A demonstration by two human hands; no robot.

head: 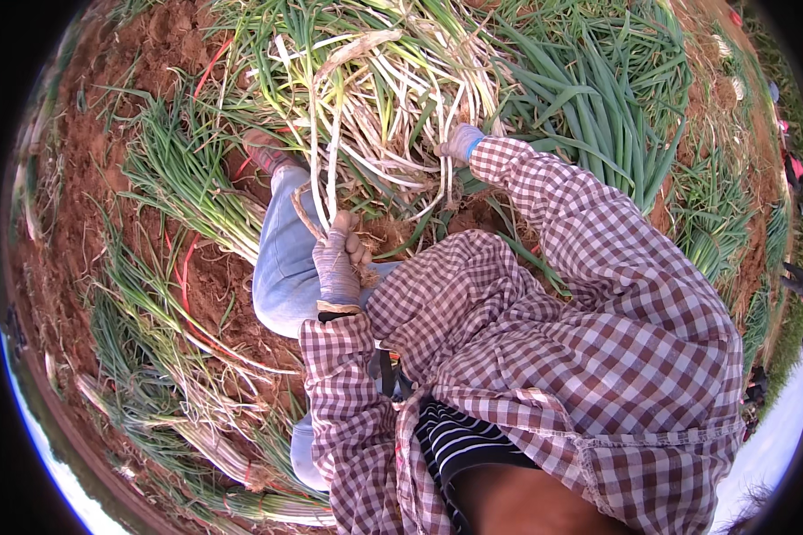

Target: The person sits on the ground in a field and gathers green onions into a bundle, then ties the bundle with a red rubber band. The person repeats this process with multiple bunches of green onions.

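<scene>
My left hand [340,257], in a striped knit glove, is closed around the root ends of a few green onions [333,160]. Their white stems rise from the fist, and a brown, withered leaf curls beside them. Further right, my gloved right hand [460,144] pinches white green onion stems [446,177] at the near edge of a large loose pile of green onions [388,87]. Its fingertips are partly hidden among the stems. The pile lies in front of me with roots and stems tangled.
Bundles of green onions [207,448] lie at the lower left, some tied. Another bunch [187,180] rests by my left shoe [268,150]. Red ties [186,267] lie on the reddish soil [94,247]. Long green leaves [595,107] spread at the right.
</scene>
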